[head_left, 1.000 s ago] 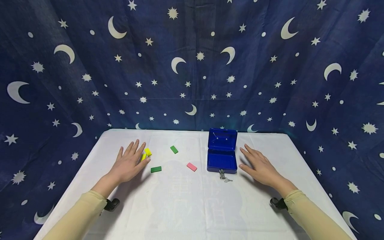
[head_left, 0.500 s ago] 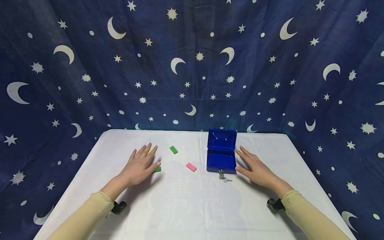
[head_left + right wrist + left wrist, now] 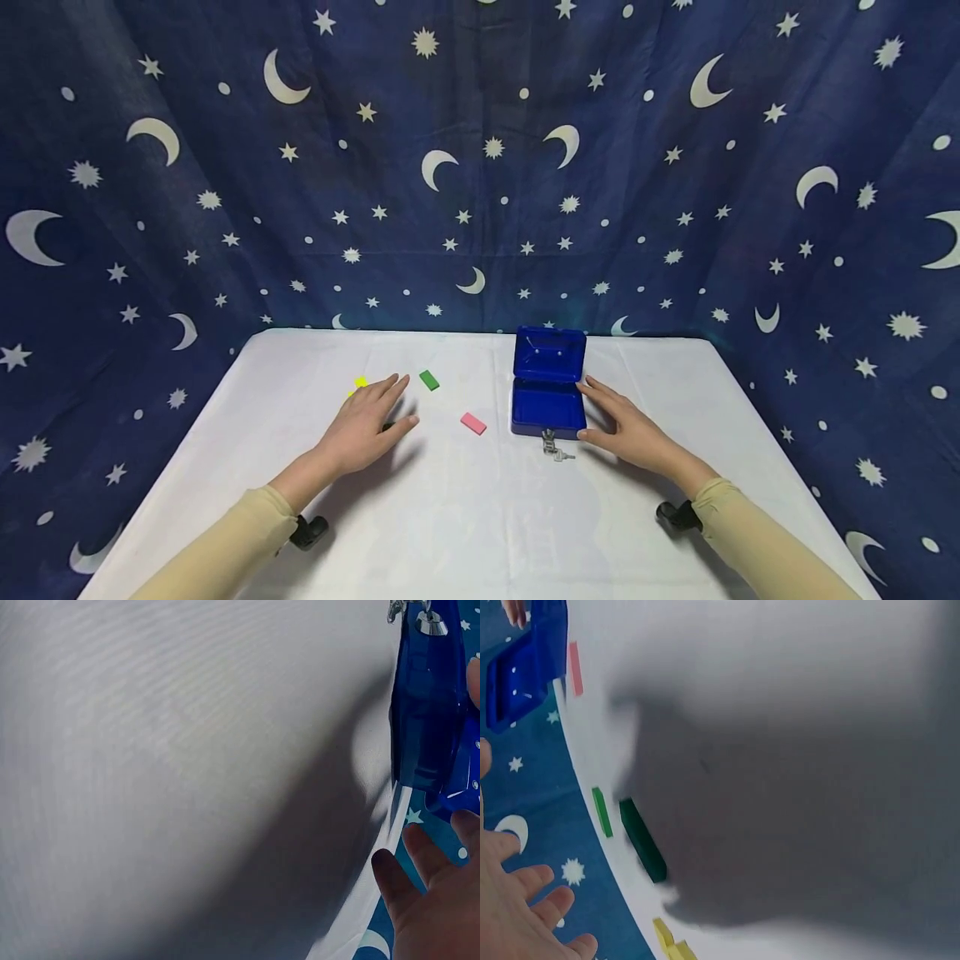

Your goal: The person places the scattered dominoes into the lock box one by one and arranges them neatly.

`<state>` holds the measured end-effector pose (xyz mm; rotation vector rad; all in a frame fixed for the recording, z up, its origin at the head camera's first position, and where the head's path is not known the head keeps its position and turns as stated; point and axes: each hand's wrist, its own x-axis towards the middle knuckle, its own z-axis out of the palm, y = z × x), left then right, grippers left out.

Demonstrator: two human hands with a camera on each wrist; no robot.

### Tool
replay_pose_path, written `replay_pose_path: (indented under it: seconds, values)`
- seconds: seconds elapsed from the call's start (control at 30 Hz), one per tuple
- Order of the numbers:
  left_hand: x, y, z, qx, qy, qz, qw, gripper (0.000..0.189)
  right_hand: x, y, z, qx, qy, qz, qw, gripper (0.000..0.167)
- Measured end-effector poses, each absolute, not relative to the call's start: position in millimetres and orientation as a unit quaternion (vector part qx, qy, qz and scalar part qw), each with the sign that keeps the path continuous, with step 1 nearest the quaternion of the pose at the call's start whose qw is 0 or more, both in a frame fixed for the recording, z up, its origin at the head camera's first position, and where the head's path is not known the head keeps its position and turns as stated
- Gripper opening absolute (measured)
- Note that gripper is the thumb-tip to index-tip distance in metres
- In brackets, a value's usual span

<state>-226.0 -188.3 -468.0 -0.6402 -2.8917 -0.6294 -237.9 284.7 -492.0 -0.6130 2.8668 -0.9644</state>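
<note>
My left hand (image 3: 367, 427) hovers over the white table with its fingers spread and nothing in them. Beneath it is a dark green block (image 3: 642, 840), mostly hidden from the head view. Yellow blocks (image 3: 362, 382) lie just beyond its fingers, partly covered. A lighter green block (image 3: 429, 380) and a pink block (image 3: 473, 423) are to its right. On the right side of the table stands a blue metal cash box (image 3: 547, 432), its lid raised. My right hand (image 3: 630, 429) reaches to the box's right side, fingers extended, thumb and fingertips right at the wall.
Keys (image 3: 558, 455) hang from the lock (image 3: 548, 434) at the box's front. The white tablecloth (image 3: 450, 517) spreads under everything. A dark blue curtain (image 3: 480, 167) with moons and stars rises behind the table and along both sides.
My left hand has moved right, from beside the yellow blocks to over the dark green block. My right hand has come left, up to the box's side. The blocks and box have stayed put.
</note>
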Motion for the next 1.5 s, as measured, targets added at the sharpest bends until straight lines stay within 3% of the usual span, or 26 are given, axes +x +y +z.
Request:
replay_pose_path:
  seconds: [0.57,1.5]
  values:
    - [-218.0,-154.3,-479.5,-0.218,-0.94,-0.256,0.055,0.062,-241.7,288.3,-502.3,-0.189,0.879,-0.432,0.063,0.054]
    - [-237.9,-92.7,-485.8,-0.132,-0.968,-0.211,0.027,0.056,-251.6,291.7,-500.3,-0.186,0.867,-0.454,0.085,0.043]
